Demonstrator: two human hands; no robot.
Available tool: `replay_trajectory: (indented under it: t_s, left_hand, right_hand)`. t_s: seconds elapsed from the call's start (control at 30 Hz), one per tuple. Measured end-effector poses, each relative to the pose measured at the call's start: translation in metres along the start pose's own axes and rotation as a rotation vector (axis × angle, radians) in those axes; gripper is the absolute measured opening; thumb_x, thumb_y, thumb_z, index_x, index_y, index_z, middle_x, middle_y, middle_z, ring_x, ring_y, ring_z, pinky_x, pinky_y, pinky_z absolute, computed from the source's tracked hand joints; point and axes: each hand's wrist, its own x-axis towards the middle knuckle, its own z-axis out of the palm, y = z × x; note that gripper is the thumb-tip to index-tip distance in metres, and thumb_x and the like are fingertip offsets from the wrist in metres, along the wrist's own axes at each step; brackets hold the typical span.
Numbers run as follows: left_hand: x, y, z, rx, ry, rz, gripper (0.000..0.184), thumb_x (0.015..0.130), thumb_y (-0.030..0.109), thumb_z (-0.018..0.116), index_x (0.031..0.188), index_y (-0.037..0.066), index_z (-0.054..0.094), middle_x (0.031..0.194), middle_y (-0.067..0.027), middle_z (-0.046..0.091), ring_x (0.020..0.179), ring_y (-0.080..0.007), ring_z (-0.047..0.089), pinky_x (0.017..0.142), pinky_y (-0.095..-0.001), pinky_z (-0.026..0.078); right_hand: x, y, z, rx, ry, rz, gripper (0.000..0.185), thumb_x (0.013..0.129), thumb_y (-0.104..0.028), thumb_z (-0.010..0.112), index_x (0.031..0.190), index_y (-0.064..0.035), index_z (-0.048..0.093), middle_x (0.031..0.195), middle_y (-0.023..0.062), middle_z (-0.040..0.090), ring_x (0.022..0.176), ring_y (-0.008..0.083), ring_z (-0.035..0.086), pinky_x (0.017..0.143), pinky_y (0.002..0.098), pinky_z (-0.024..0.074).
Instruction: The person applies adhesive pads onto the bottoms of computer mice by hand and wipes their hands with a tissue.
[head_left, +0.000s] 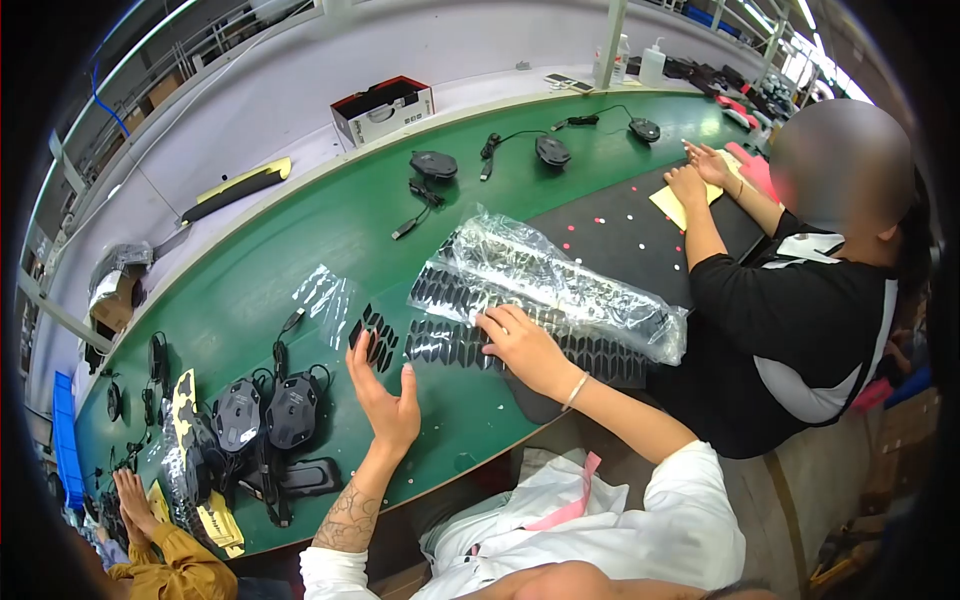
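Observation:
My left hand [385,400] is raised over the green table, fingers apart, its fingertips beside a small group of black stickers [373,338]. My right hand [520,345] rests on a sheet of black hexagon-like pieces [455,345], its fingers bent and low on the sheet; whether they pinch anything is hidden. A crumpled clear plastic bag [560,280] lies over more such sheets just beyond my right hand. Clear film strips [325,300] lie beyond my left hand. Two black mice [292,410] sit upside down to the left, with cables.
More mice with coiled cables [433,165] line the far side. An open box [383,112] stands on the ledge. At right a co-worker [790,330] has both hands over yellow sheets [690,205]; another person's hands [135,505] are at lower left. A black mat [640,220] carries small dots.

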Motion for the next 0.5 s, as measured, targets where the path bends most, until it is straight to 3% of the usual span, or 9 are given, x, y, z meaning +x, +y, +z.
replay_trajectory:
  t_s: [0.17,0.33,0.5]
  left_hand:
    - [-0.001,-0.002,0.001,0.008,-0.020,-0.044,0.063,0.082,0.004,0.057,0.139,-0.005,0.033,0.132,-0.0225,0.042,0.120,-0.0355,0.045,0.103,-0.0435,0.036]
    - [-0.003,-0.004,0.004,0.017,-0.051,-0.010,0.063,0.082,0.004,0.057,0.139,-0.005,0.032,0.133,-0.0227,0.041,0.120,-0.0360,0.045,0.103,-0.0433,0.036]
    - [-0.001,0.001,0.002,-0.023,-0.037,-0.024,0.063,0.082,0.003,0.057,0.139,-0.005,0.032,0.134,-0.0228,0.041,0.120,-0.0360,0.046,0.103,-0.0430,0.036]
  right_hand:
    - [0.013,0.007,0.012,-0.040,-0.092,0.099,0.042,0.075,-0.010,0.072,0.115,-0.0053,0.057,0.110,0.0097,0.055,0.087,0.0242,0.051,0.084,0.0328,0.0443]
    - [0.019,0.022,0.014,0.290,-0.162,0.261,0.043,0.073,-0.009,0.075,0.113,-0.0071,0.059,0.104,0.0075,0.055,0.085,0.0212,0.050,0.082,0.0318,0.0435]
    - [0.028,0.032,0.005,0.463,-0.442,0.352,0.040,0.072,-0.007,0.075,0.109,-0.0072,0.060,0.097,0.0065,0.054,0.083,0.0192,0.050,0.080,0.0311,0.0425]
